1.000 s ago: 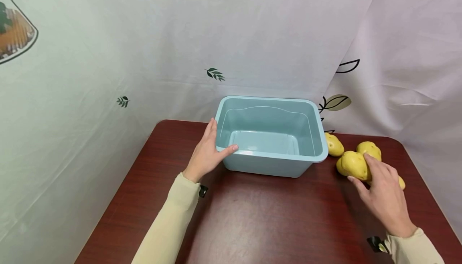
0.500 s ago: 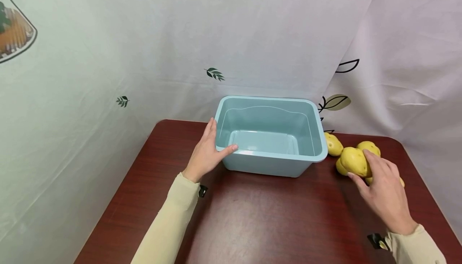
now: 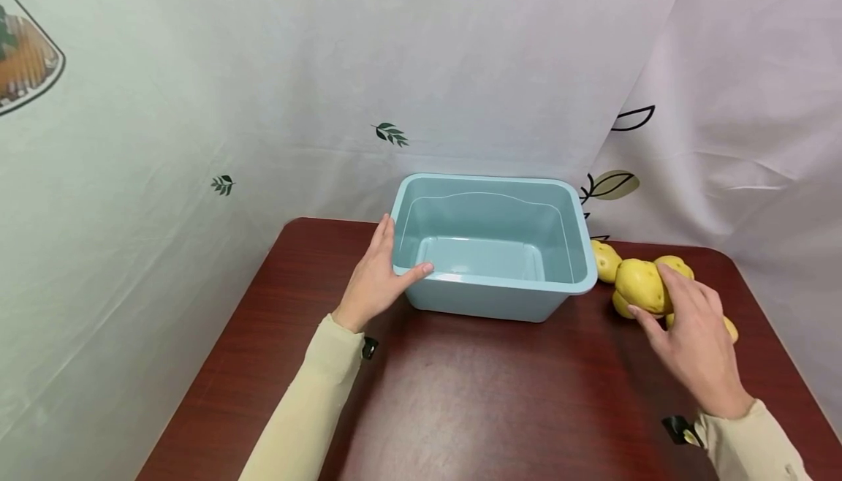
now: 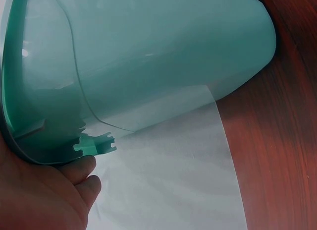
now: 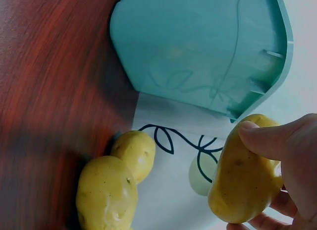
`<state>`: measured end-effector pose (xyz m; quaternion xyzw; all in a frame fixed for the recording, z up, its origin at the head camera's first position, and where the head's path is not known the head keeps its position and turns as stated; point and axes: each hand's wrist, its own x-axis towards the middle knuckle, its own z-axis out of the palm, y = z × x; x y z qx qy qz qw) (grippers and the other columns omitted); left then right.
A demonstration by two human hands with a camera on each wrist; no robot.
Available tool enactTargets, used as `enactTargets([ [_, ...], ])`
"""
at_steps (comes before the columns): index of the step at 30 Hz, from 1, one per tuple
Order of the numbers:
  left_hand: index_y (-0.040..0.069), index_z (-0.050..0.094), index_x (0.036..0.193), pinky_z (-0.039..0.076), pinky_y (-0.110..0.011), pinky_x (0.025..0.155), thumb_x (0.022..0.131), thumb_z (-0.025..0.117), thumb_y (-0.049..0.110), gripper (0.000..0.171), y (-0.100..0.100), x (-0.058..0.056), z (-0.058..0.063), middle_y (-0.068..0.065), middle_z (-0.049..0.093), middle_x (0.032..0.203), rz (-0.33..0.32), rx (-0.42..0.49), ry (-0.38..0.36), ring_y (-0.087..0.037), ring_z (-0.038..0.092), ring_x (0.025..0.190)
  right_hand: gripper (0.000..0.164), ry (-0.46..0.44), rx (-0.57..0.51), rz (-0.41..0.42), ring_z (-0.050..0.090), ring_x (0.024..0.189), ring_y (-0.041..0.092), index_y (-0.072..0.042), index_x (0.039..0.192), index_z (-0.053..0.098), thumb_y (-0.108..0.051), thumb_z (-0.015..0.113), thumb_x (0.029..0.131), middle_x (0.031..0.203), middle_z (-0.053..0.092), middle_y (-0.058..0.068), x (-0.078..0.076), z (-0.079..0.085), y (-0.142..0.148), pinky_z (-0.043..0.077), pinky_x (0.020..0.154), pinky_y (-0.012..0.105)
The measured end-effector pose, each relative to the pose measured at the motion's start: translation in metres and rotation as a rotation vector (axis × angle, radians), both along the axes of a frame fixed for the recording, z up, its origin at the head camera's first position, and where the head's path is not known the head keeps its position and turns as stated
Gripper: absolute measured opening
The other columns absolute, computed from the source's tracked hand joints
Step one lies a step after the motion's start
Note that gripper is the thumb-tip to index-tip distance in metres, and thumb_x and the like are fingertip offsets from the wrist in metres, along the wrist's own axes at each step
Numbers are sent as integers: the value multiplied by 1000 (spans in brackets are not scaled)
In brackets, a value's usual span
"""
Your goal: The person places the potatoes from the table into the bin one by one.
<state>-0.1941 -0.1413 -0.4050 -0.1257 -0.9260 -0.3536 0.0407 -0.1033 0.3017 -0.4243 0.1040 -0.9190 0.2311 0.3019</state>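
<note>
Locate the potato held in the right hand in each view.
Head: the held potato is right of centre, in the right hand.
Left wrist: not in the picture.
Right wrist: lower right, in that same hand.
Shared landmark: the blue tub, visible in all three.

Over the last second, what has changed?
The right hand has lifted the gripped potato a little and carried it slightly left, toward the blue tub. The left hand stays at the tub; the tub and the other potatoes show no clear movement.
</note>
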Motion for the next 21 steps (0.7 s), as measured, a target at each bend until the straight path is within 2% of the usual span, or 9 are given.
enactTargets([
  [10, 8, 7, 162, 35, -51, 113, 84, 58, 77, 116, 0, 1, 1, 3, 0, 169, -3, -1, 4, -22, 21, 151, 78, 15, -9, 13, 45, 116, 50, 8, 140, 50, 3, 83, 69, 128, 55, 35, -4, 3, -3, 27, 111, 51],
  [21, 7, 8, 161, 34, -50, 113, 85, 58, 77, 115, -1, 0, 0, 2, 0, 169, -6, 0, 7, -22, 22, 151, 86, 15, 2, 9, 47, 118, 52, 7, 143, 48, 3, 86, 66, 131, 55, 35, -7, 10, -7, 26, 113, 50],
])
